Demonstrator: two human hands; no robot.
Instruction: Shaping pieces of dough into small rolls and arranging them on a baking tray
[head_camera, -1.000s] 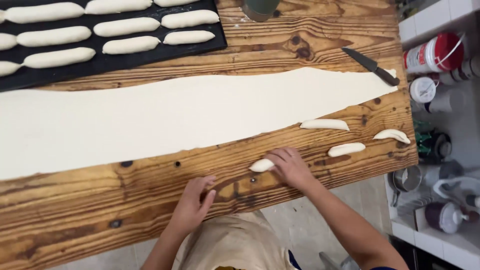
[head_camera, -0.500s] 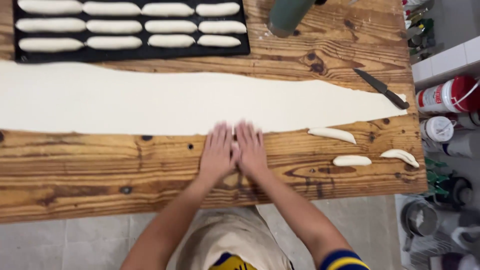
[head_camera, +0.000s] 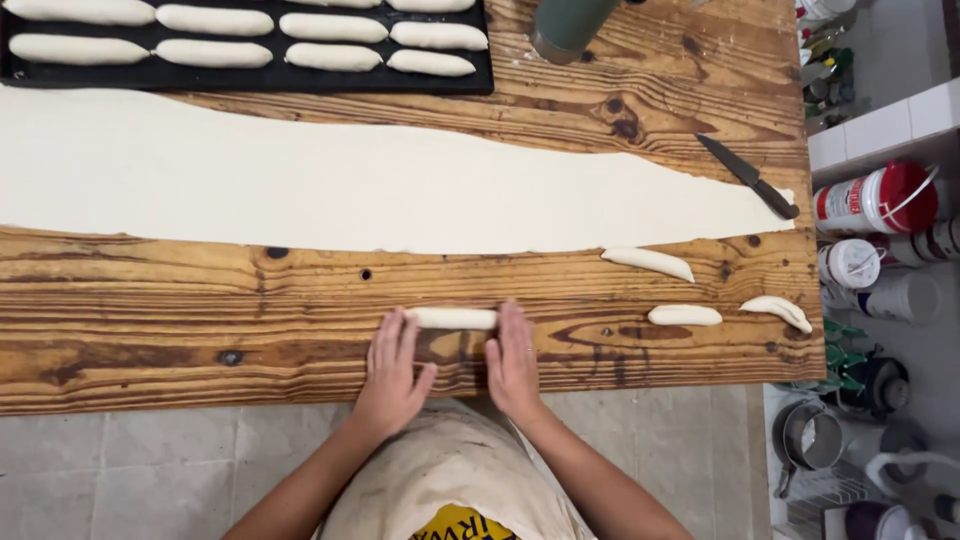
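Both hands lie flat and spread on the knotty wooden tabletop (head_camera: 200, 310): left hand (head_camera: 392, 370) and right hand (head_camera: 513, 360) fingertips touch a short pale dough roll (head_camera: 452, 318), near the long flat dough sheet (head_camera: 350, 185).

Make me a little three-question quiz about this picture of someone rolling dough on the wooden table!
1. True or false: both hands touch the dough roll.
2. How many small dough pieces lie loose on the wooden table, right of the hands?
3. Where is the knife? A) on the black tray B) by the right end of the long dough sheet C) in the right hand

Key: 1 true: the left hand touches it too. 2 three. 3 B.
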